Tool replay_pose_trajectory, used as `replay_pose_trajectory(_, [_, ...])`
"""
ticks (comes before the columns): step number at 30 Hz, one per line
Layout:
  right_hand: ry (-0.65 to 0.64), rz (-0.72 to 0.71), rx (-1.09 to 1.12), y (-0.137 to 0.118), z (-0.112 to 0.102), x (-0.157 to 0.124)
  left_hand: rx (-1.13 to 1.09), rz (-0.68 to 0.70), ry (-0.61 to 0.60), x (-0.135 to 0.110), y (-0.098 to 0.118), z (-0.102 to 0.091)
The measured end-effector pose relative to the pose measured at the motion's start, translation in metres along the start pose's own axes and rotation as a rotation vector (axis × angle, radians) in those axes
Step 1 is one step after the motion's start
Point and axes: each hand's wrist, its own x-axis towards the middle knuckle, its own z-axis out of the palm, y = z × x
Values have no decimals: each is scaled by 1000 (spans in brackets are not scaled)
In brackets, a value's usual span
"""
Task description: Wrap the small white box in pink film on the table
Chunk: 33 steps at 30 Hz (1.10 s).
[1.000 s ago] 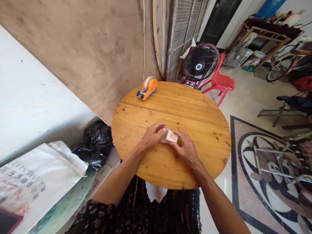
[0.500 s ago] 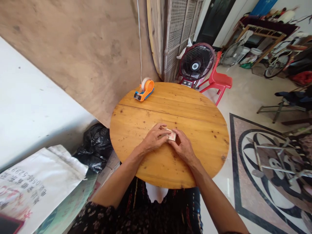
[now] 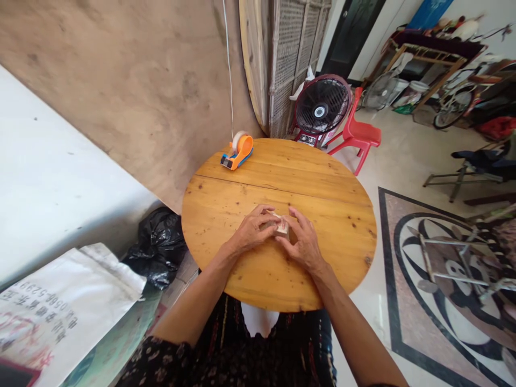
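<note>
A small pale box with red print point(image 3: 283, 227) rests on the round wooden table point(image 3: 250, 279), partly covered by fingers. My left hand point(image 3: 255, 228) grips its left side, with the fingers over the top and the thumb along the near edge. On the other side, my right hand point(image 3: 301, 240) is curved around the box with its thumb and fingers spread apart. Its fingertips are close to the box's right side; whether they touch it I cannot tell. An orange and blue tape dispenser point(image 3: 238, 152) with a roll of clear tape stands at the table's far left edge.
A dark red fan point(image 3: 322, 105) and a red plastic chair point(image 3: 358, 131) stand beyond the table. To the left lie a black plastic bag point(image 3: 159, 244) and a white printed sack point(image 3: 76, 301). A wooden board point(image 3: 121, 80) leans at the back left.
My right hand has loosened, its fingers lifting and spreading away from the box. My left hand stays on it. The view has shifted slightly.
</note>
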Motion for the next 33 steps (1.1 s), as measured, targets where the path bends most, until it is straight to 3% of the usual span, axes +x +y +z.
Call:
replay_pose_trajectory(6, [78, 110, 114, 0, -9, -1, 21, 9, 69, 0, 4, -7])
replay_pose_trajectory(11, [76, 63, 105, 0, -6, -1, 39, 4, 62, 1, 1, -12])
replay_pose_trajectory(18, [14, 13, -14, 2, -1, -3, -3, 17, -70, 1, 1, -11])
replay_pose_trajectory(25, [38, -77, -155, 5, 3, -1, 29, 35, -50, 2, 6, -9])
replay_pose_trajectory(28, [27, -101, -115, 3, 1, 0, 18, 40, -39, 2, 4, -9])
replay_pose_trajectory(33, [98, 85, 65, 7, -3, -1, 40, 29, -43, 0, 0, -8])
